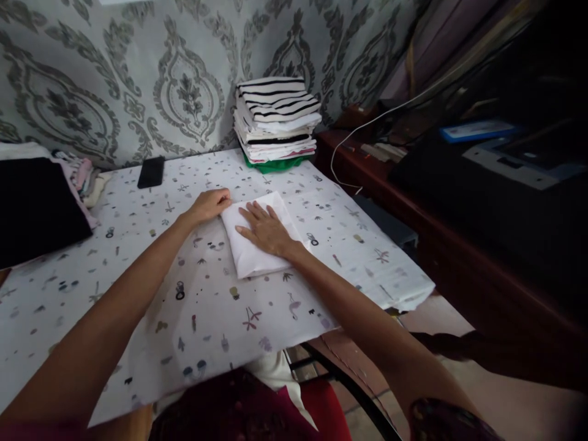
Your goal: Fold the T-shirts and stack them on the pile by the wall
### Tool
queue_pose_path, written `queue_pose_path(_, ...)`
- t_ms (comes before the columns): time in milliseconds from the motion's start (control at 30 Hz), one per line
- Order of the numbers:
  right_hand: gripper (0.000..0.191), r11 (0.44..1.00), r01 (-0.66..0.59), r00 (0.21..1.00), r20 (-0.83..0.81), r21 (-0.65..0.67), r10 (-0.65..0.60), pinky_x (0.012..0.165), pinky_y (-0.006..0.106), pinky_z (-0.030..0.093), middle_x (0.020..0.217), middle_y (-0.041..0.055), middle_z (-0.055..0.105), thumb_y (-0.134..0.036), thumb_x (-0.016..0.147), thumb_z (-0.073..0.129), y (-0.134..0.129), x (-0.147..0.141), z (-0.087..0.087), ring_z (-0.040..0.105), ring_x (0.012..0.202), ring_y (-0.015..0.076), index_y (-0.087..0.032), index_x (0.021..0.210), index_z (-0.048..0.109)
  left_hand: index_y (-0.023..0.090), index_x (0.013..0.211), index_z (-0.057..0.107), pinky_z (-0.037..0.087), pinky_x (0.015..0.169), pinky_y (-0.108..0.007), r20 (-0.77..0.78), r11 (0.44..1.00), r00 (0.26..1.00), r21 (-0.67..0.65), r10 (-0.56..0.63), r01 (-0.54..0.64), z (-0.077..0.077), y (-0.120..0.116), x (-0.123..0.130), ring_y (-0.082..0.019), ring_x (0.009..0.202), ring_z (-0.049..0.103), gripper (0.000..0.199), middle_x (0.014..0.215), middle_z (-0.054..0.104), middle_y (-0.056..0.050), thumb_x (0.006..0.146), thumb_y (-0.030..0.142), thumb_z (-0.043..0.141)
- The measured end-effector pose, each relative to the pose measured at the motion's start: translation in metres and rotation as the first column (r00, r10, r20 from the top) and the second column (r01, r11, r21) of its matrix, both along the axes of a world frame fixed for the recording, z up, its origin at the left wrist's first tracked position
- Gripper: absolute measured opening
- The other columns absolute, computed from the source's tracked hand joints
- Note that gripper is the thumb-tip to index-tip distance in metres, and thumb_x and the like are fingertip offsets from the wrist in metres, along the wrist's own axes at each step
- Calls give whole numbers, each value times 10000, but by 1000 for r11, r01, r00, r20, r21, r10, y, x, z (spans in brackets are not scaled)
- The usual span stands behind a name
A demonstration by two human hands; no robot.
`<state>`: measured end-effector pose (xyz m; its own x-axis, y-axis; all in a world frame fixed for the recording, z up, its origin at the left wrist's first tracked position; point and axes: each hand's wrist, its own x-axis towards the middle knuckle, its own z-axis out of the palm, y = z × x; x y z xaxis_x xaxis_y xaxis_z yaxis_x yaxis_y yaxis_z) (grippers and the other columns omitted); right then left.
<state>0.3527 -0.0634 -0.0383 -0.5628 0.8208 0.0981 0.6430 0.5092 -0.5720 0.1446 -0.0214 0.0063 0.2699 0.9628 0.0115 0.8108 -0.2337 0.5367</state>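
Observation:
A folded white cloth (252, 257) lies flat on the patterned white table cover (202, 331), near the middle. My right hand (265, 229) rests palm down on top of it, fingers spread. At the cloth's far left corner is my left hand (212, 203), its fingers closed in a pinch on that corner.
Behind the cloth stands a stack of folded clothes (278, 122), striped on top and green at the bottom. A black phone (151, 172) lies at the back left. Dark and pink clothes (41, 205) are piled at the left. Dark wooden furniture (413, 220) borders the table's right side.

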Motion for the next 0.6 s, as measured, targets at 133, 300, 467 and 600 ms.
queue_pose_path(133, 681, 999, -17, 1000, 6, -27, 18, 1271, 504, -9, 1681, 70, 265, -632, 1002, 396, 0, 3, 2, 116, 1575, 273, -232, 1553, 405, 194, 1009, 572, 383, 890, -357, -153, 954, 975, 274, 164, -117, 9, -38, 10, -249, 993, 521, 154, 959, 610, -74, 950, 290, 467)
queue_pose_path(300, 753, 997, -38, 999, -7, -67, 37, 1261, 543, 17, 1684, 116, 240, -665, 1009, 311, 6, 0, 15, 107, 1573, 305, -176, 1579, 358, 225, 787, 545, 400, 670, -287, -188, 999, 982, 30, -6, 12, 23, -144, 29, -175, 701, 560, 242, 747, 616, -1, 944, 394, 473)
queue_pose_path(467, 711, 993, -116, 992, 47, -14, 116, 1260, 539, 23, 1690, 94, 231, -636, 1019, 317, 15, -23, 16, 113, 1574, 287, -204, 1582, 354, 223, 759, 587, 388, 651, -320, -431, 984, 900, -124, 61, -126, 17, -207, 59, -234, 747, 634, 299, 761, 685, -51, 907, 475, 527)
queue_pose_path(600, 624, 995, -98, 992, 81, -26, 100, 1260, 550, 15, 1668, 42, 305, -623, 1013, 359, 18, -35, 9, 131, 1571, 289, -276, 1523, 458, 201, 843, 668, 426, 672, -356, -479, 966, 862, -95, 166, -239, 11, -203, 70, -275, 781, 681, 409, 829, 734, -108, 984, 463, 387)
